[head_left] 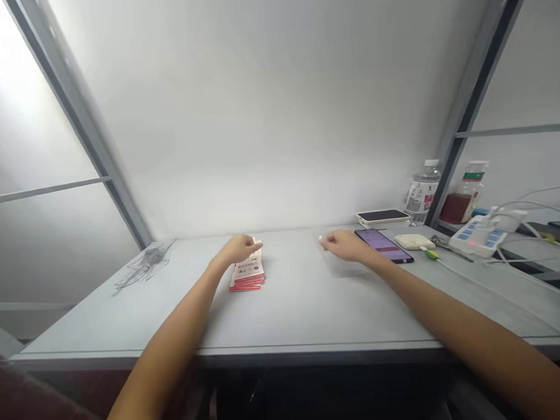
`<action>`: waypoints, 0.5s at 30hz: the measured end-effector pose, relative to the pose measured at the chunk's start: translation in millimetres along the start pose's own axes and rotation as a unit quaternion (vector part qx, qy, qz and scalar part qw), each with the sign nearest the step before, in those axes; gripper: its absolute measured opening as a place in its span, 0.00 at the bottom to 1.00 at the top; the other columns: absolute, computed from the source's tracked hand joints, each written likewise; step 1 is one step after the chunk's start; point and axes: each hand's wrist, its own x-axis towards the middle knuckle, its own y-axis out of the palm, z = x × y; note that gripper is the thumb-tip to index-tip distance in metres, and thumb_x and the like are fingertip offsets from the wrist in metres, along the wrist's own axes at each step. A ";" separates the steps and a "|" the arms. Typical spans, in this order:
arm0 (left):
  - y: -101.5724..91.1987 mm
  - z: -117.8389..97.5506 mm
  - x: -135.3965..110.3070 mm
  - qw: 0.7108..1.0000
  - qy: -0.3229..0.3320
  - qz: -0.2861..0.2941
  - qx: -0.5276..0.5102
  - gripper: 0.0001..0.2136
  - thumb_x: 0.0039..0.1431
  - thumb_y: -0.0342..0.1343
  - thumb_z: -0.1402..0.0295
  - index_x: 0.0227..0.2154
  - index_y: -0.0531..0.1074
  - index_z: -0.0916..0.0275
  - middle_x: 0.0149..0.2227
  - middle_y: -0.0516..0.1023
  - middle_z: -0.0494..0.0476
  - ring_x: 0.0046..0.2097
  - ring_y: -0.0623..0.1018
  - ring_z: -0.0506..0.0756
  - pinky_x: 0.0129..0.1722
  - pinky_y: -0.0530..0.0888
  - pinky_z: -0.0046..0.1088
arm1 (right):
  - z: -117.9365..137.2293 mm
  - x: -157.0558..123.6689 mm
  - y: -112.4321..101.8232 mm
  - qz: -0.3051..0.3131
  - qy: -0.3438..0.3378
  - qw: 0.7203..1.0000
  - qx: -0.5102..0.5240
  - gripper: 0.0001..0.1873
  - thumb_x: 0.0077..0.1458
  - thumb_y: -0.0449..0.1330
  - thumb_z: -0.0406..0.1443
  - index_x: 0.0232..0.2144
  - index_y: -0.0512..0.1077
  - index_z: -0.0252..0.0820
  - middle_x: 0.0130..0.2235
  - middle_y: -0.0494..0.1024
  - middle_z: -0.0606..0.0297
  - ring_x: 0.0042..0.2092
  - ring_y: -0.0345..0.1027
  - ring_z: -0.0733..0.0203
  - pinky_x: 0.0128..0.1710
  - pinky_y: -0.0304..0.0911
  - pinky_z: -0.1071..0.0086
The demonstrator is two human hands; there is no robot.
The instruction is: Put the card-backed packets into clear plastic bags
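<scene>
Left forearm (174, 342) and right forearm (449, 314): slim, smooth, uncovered from the bottom edge of the frame up to the wrists. Left hand (238, 249) left of centre, right hand (343, 244) just right of centre, both bare. Pale, light-tipped nails (320, 238) on the right fingers (327, 242). Dark red cloth (20, 403) in the lower left corner, blurred; worn or not, cannot tell.

We see white packets (248, 272) with red edges, pale grey table (293, 313), phone (385, 245) at 2 o'clock glowing purple, cream case (414, 241), bottle (463, 197) at 3 o'clock holding dark red liquid.
</scene>
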 end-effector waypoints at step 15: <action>10.2 -33.8 -24.2 0.994 0.081 0.042 0.062 0.24 0.48 0.46 0.44 0.17 0.64 0.61 0.20 0.69 0.54 0.23 0.65 0.51 0.22 0.56 0.26 | 33.6 -22.7 4.0 0.026 -0.122 0.991 0.041 0.23 0.55 0.46 0.50 0.17 0.61 0.40 0.19 0.60 0.69 0.22 0.52 0.67 0.23 0.46 0.72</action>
